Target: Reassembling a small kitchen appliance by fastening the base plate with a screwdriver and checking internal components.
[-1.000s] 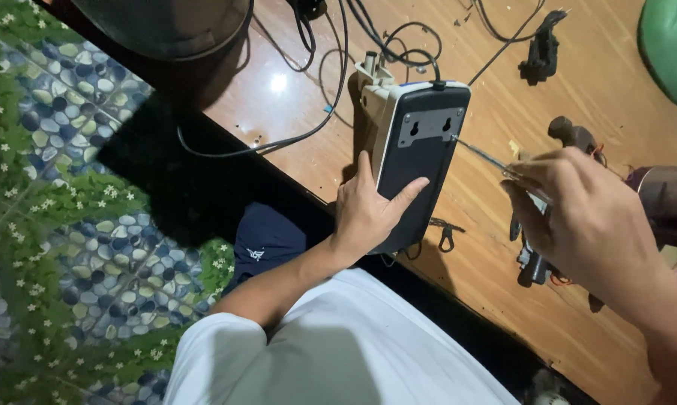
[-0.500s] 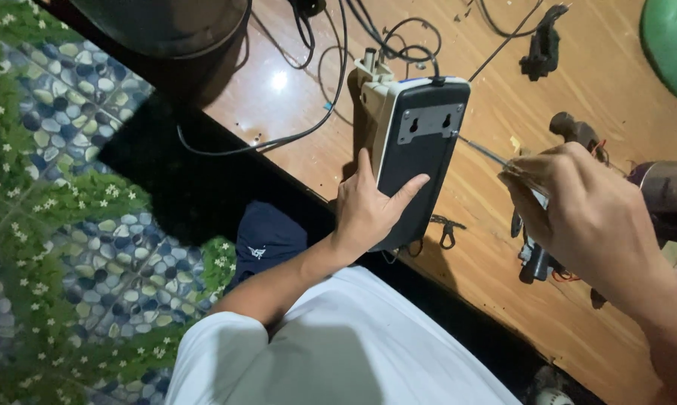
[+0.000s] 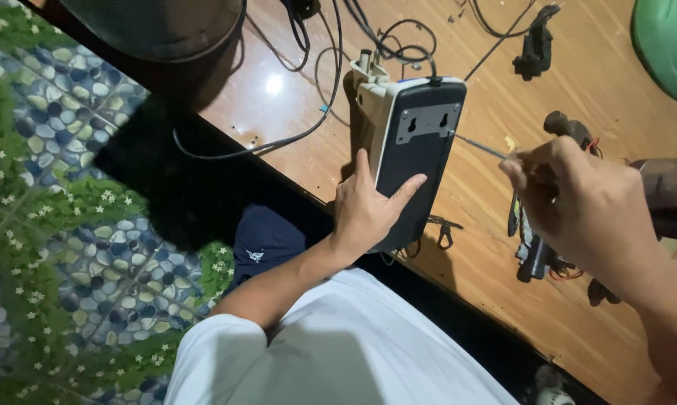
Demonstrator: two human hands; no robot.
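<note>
We are looking down at a wooden table with a glossy, reddish-brown top that catches a bright spot of lamp light near its far side. On it lies a flat box-shaped device, cream at the edge with a dark back panel and a small grey mounting plate near its upper end. Our left hand lies open on the lower part of the device, palm and fingers pressed flat against the dark panel and its left edge, steadying it. Our right hand is clenched around the handle of a thin screwdriver, whose metal shaft reaches across to the right edge of the device beside the grey plate.

Black cables loop over the table beyond the device. A dark round pot stands at the far left corner, and a green object shows at the far right. Small dark tools lie under and beside our right hand, and a black clip lies further back. Beside the table, the floor is patterned with blue pebbles and green leaves. A white shirt fills the bottom of the view.
</note>
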